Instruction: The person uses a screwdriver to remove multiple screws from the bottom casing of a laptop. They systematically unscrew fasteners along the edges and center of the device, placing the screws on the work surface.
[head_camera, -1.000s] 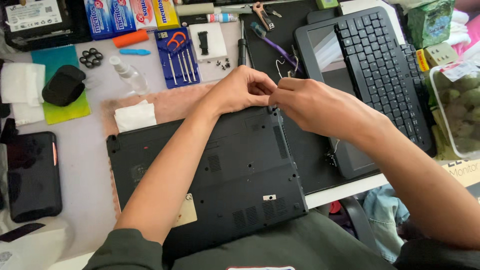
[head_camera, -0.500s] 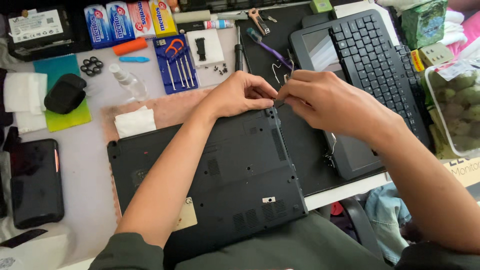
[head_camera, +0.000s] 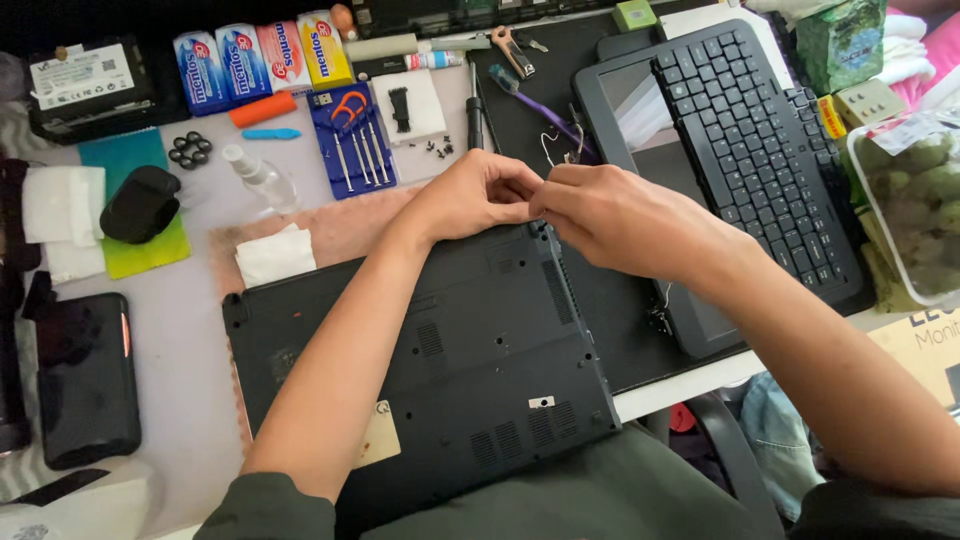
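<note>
Black plastic laptop base lies underside up at the centre of the surface. Left hand and right hand meet at its upper right corner, fingertips pressed together there; what they pinch is hidden. Keyboard sits upper right.

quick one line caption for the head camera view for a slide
Both hands, left hand and right hand, meet at the far corner of an upturned black laptop, beside a keyboard.

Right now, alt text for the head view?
Both hands, left hand and right hand, meet at the far corner of an upside-down black laptop. A keyboard panel lies to the right and a blue screwdriver set sits behind.
</note>
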